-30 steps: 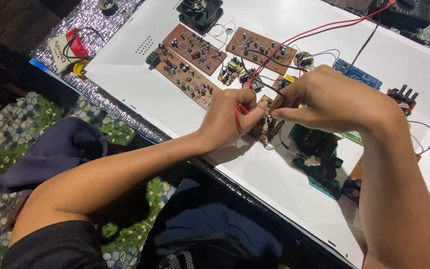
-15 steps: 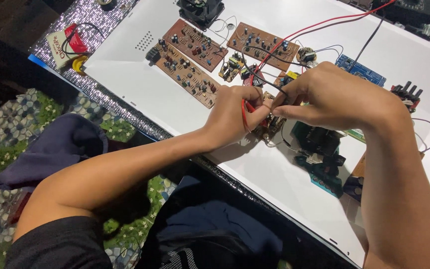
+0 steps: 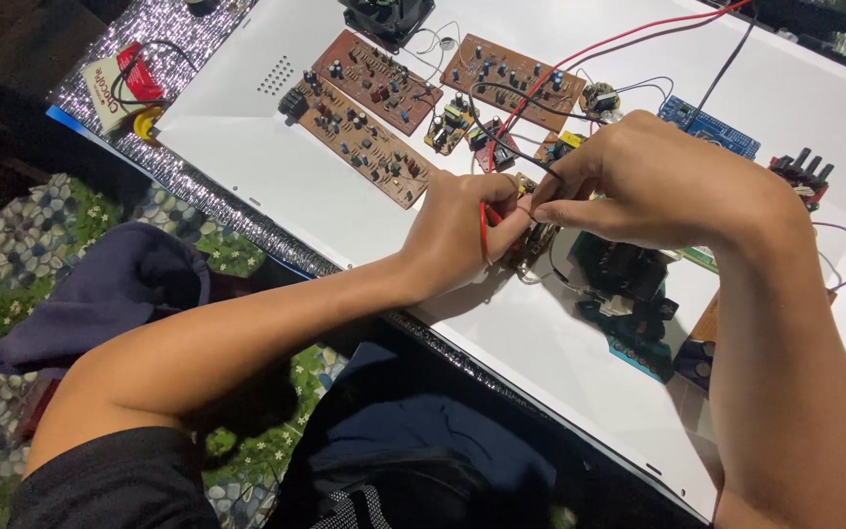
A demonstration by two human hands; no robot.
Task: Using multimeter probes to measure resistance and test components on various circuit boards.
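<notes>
Head view: my left hand (image 3: 457, 235) pinches a red wire (image 3: 484, 223) while my right hand (image 3: 638, 186) grips the black wire (image 3: 531, 162), steadying both over a small board (image 3: 531, 245) mid-surface (image 3: 276, 176).

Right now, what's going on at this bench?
A person works with both hands over a white panel laid out with electronics. The left hand pinches a red wire, and the right hand meets it fingertip to fingertip, both just over a small board. What the right fingers grip is too small to tell. Three brown circuit boards lie beyond the hands, a blue board to the right, and a dark green part sits under the right wrist.
</notes>
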